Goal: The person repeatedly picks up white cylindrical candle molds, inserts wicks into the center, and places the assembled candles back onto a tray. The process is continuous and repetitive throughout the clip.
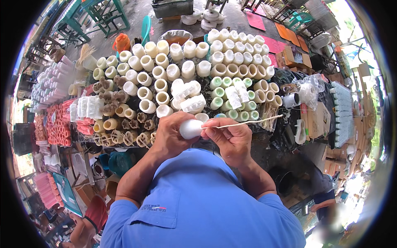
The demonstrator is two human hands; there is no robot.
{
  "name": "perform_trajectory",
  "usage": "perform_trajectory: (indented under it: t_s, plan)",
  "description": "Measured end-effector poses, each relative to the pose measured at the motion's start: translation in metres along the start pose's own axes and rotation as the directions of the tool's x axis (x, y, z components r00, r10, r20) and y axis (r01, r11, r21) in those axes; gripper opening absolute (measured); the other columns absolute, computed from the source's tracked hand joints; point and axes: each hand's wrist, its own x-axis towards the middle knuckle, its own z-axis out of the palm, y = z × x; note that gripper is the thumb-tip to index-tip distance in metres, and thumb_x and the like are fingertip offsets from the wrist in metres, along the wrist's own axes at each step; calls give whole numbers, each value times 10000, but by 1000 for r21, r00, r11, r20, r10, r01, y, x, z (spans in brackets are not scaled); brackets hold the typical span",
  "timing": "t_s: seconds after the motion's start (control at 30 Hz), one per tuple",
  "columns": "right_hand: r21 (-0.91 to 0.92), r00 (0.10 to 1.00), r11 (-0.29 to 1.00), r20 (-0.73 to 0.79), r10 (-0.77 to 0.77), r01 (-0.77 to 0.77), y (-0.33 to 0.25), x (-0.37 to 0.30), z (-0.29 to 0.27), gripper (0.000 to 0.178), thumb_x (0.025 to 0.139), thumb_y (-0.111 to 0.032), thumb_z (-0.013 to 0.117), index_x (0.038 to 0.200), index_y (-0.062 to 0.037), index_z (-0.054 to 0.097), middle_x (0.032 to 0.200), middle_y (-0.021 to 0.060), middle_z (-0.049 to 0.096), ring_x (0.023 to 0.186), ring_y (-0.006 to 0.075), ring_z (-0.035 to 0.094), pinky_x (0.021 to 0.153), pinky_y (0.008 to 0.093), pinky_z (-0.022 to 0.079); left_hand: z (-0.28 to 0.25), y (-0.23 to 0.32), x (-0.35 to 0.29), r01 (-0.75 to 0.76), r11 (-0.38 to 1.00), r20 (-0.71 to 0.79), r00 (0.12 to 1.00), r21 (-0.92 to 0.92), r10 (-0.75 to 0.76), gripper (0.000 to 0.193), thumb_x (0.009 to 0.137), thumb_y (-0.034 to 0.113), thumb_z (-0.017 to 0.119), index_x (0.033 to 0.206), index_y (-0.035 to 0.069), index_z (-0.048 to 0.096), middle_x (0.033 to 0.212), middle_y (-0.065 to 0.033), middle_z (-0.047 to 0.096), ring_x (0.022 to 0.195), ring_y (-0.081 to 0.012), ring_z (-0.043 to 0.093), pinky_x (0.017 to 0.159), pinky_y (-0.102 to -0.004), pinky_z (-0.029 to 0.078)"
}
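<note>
My left hand [171, 134] grips a small white rounded candle [191, 129] in front of my chest. My right hand [231, 134] pinches a thin pale stick [256, 121] that runs from the candle's end out to the right. Both hands touch at the candle, just below a table packed with upright moulds [186, 70]. My blue shirt [198, 198] fills the lower middle.
White, cream and pale green cylinders [231, 93] cover the table ahead. Red and pink tubes [58, 124] lie at the left. A bundle of sticks [271, 111], plastic bags and cardboard boxes [320, 120] sit at the right. Another person [89, 223] crouches at lower left.
</note>
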Motion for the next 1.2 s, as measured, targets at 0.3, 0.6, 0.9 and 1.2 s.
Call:
perform_trajectory:
  t_s: [0.3,0.6,0.9,1.2]
  plan:
    - [-195,989,970,10,-149,148,7,5,8,99,970,-38,783,1062,-11,756,983,105,753,881,197,715,791,325,573,-2,6,-2,-42,994,-34,998,103,45,368,700,66,900,1034,24,751,976,-154,768,912,-344,747,828,-416,585]
    - [-239,984,955,25,-175,176,10,8,11,108,974,-38,777,1073,-8,747,997,104,757,880,208,717,768,324,573,-5,7,2,-47,992,-13,999,119,49,352,707,90,912,1010,18,747,960,-146,765,887,-336,749,811,-407,588]
    - [-497,948,813,72,-310,304,5,11,17,129,958,-3,783,1082,-19,749,1000,98,723,849,200,678,744,322,553,-3,5,2,-68,976,-61,995,208,83,460,700,152,950,1071,19,713,984,-156,746,897,-340,747,807,-415,591]
    - [-600,969,761,164,-186,247,-1,22,19,156,885,29,786,1037,5,757,1031,154,719,897,318,698,770,398,567,-2,1,0,-208,895,-49,968,396,247,588,688,122,897,1213,24,650,1089,-166,742,1041,-378,706,913,-484,524]
